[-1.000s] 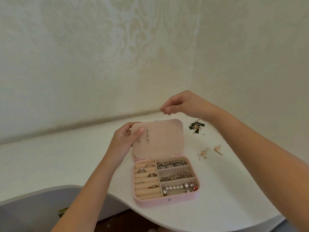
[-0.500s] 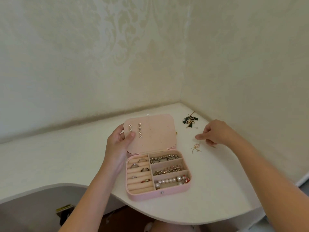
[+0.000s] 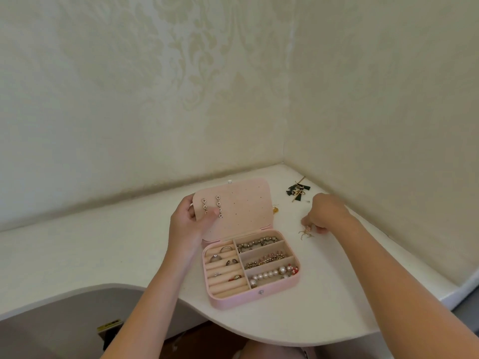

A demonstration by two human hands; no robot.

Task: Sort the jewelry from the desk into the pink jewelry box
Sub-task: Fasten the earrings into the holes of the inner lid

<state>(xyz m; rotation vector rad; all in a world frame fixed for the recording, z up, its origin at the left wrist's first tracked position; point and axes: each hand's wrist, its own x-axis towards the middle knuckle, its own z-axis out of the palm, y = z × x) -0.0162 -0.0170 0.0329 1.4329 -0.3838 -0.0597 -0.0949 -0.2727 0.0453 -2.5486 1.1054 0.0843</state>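
Pink jewelry box (image 3: 252, 299) sat open on the white counter (image 3: 103, 242), rings and beads in its compartments. Dark green bow earrings (image 3: 298, 191) lay near the corner. The left hand (image 3: 186, 224) gripped the lid (image 3: 243, 206) at its left edge. The right hand (image 3: 325, 213) reached down, its curled fingers (image 3: 307, 224) pinching a gold earring (image 3: 305, 232) on the counter right of the box.

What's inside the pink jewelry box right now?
Rings sit in the left roll slots, three beaded bracelets in the right compartments, two drop earrings pinned on the lid. The left hand gripping the lid hides its left edge.
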